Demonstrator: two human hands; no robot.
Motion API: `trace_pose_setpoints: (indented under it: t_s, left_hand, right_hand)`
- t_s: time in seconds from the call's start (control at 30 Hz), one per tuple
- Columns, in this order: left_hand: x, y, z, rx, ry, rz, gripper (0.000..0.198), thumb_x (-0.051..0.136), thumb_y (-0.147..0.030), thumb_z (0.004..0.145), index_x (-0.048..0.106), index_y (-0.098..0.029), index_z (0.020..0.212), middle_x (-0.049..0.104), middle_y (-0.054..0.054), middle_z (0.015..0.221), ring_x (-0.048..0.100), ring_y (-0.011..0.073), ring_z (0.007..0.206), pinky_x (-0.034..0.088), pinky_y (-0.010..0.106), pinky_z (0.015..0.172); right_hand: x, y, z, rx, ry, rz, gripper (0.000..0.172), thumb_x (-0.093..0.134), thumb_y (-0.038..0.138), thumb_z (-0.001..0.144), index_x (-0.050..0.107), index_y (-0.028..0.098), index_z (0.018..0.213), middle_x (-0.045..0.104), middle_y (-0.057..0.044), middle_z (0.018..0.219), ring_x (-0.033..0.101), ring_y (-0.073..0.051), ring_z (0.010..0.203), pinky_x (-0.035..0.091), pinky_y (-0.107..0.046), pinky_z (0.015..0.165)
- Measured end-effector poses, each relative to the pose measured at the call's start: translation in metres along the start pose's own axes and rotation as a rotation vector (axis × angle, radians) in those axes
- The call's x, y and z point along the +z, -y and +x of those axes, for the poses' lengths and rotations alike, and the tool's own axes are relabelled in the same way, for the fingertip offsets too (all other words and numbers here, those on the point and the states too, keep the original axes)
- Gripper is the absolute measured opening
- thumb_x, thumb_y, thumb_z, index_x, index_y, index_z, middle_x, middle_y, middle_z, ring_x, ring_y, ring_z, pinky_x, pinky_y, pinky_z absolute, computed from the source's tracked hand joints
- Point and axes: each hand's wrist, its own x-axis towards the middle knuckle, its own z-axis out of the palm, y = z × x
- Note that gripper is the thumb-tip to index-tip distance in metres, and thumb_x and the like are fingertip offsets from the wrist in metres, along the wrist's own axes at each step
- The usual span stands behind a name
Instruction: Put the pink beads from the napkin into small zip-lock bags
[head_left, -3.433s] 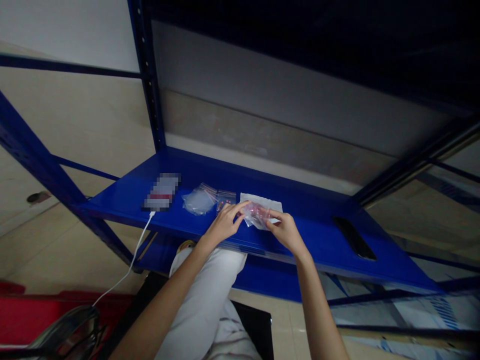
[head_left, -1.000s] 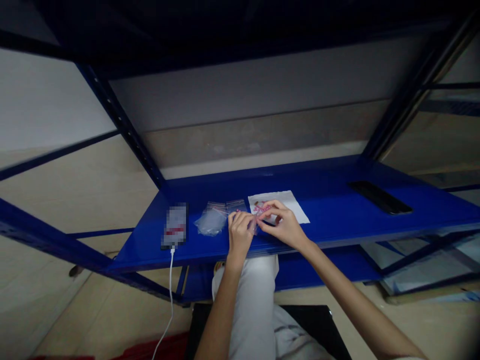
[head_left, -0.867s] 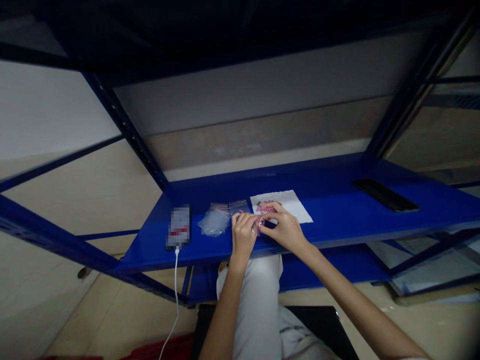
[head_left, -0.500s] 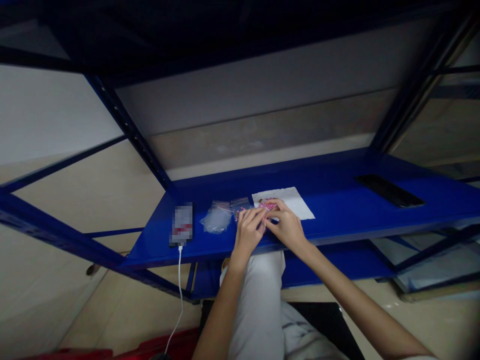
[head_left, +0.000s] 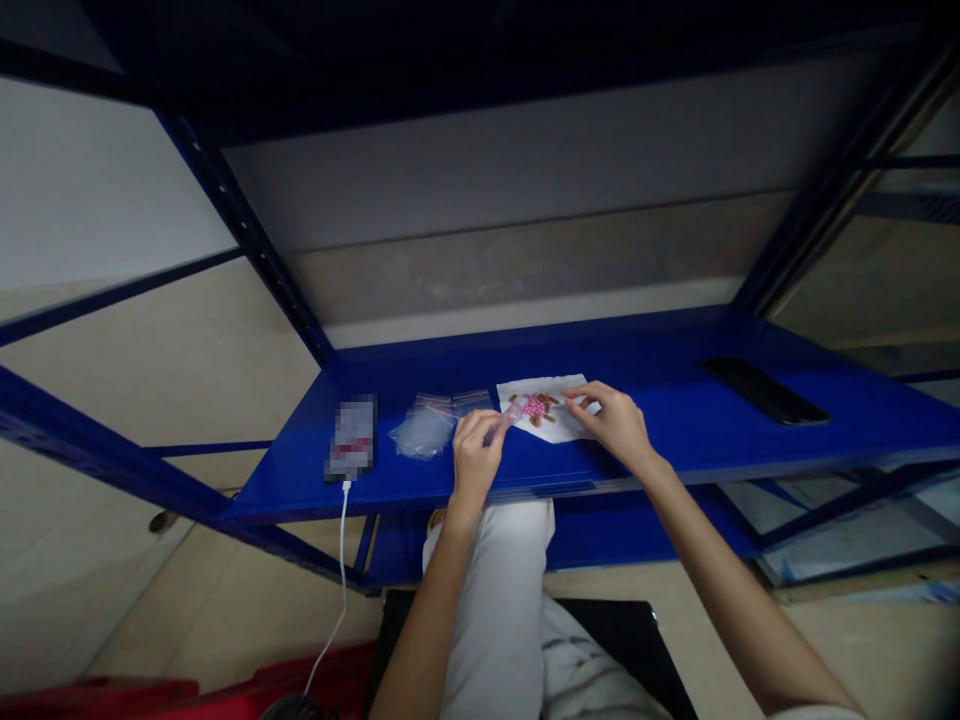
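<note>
My left hand (head_left: 478, 450) is closed, its fingers pinching a small clear plastic bag (head_left: 514, 412) with a pinkish tint over the left edge of a white paper sheet (head_left: 566, 384). On the paper lies a cluster of pink beads (head_left: 535, 405), ringed by several brown, elongated pieces (head_left: 545, 419). Over the sheet's right side hovers my right hand (head_left: 613, 424). Its thumb and index finger are slightly apart, and nothing shows between them. Beside my left hand, a pile of clear zip bags (head_left: 424, 435) rests on the blue shelf (head_left: 645, 350).
A phone-like device (head_left: 352, 440), its face pixelated, lies at the left with a white cable (head_left: 344, 545) running down from it. Farther right is a black phone (head_left: 765, 390). Blue uprights (head_left: 247, 235) and an upper shelf (head_left: 480, 80) frame the space.
My hands have parted: the right moved right, off the beads, and the left moved slightly left with the small bag. More of the pink beads and brown pieces now shows.
</note>
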Motion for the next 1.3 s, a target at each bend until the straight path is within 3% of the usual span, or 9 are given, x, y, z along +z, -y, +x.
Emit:
trace_pose_setpoints:
  t_s: [0.1,0.2,0.33,0.4,0.63,1.13,1.3]
  left_hand:
    - [-0.001,0.000,0.001,-0.084,-0.045,-0.059,0.013,0.055,-0.024,0.081,0.061,-0.016,0.072,0.063,0.003,0.074,0.059,0.0139,0.073,0.045,0.026,0.070]
    - [0.000,0.003,0.000,-0.213,-0.085,-0.130,0.014,0.054,-0.027,0.081,0.061,-0.016,0.077,0.064,0.003,0.073,0.060,0.0138,0.071,0.047,0.026,0.069]
    - [0.004,0.005,-0.001,-0.477,-0.039,-0.373,0.024,0.052,-0.034,0.081,0.061,-0.016,0.095,0.065,0.002,0.071,0.058,0.0093,0.050,0.046,0.019,0.044]
    - [0.005,0.004,-0.001,-0.542,-0.008,-0.460,0.029,0.053,-0.036,0.080,0.059,-0.016,0.100,0.065,0.002,0.071,0.055,0.0074,0.044,0.042,0.016,0.035]
    - [0.003,0.001,0.001,-0.530,0.012,-0.466,0.027,0.052,-0.037,0.080,0.061,-0.015,0.092,0.064,0.001,0.065,0.054,0.0060,0.042,0.039,0.013,0.033]
    - [0.006,0.003,0.000,-0.582,0.001,-0.506,0.022,0.060,-0.036,0.074,0.062,-0.015,0.081,0.062,0.000,0.058,0.052,0.0064,0.040,0.040,0.014,0.034]
    - [0.005,0.002,0.000,-0.595,0.004,-0.519,0.023,0.061,-0.038,0.073,0.060,-0.015,0.069,0.061,-0.001,0.054,0.053,0.0079,0.040,0.043,0.016,0.034]
  right_hand:
    - [0.007,-0.008,-0.002,-0.009,0.049,-0.015,0.019,0.054,0.023,0.077,0.068,0.025,0.089,0.067,-0.001,0.088,0.062,-0.015,0.070,0.044,-0.024,0.055]
    - [0.015,-0.010,-0.003,-0.044,0.076,-0.035,0.021,0.051,0.022,0.078,0.068,0.024,0.092,0.066,-0.003,0.093,0.060,-0.019,0.085,0.047,-0.028,0.070]
    - [0.022,-0.013,-0.003,-0.111,0.091,-0.087,0.025,0.048,0.025,0.081,0.067,0.020,0.098,0.062,-0.007,0.099,0.056,-0.022,0.093,0.045,-0.034,0.080]
    - [0.024,-0.015,-0.004,-0.139,0.092,-0.120,0.025,0.048,0.027,0.082,0.067,0.021,0.098,0.061,-0.008,0.100,0.055,-0.023,0.093,0.044,-0.035,0.080]
    - [0.033,-0.021,0.001,-0.084,0.047,-0.170,0.027,0.049,0.033,0.082,0.067,0.021,0.099,0.062,-0.009,0.098,0.056,-0.024,0.089,0.046,-0.036,0.077]
    - [0.037,-0.026,0.005,-0.102,-0.043,-0.130,0.021,0.056,0.036,0.077,0.070,0.021,0.081,0.063,-0.008,0.093,0.057,-0.022,0.086,0.047,-0.034,0.074]
    - [0.034,-0.022,0.004,-0.081,-0.081,-0.171,0.023,0.055,0.039,0.076,0.071,0.022,0.074,0.064,-0.007,0.090,0.057,-0.023,0.083,0.047,-0.033,0.068]
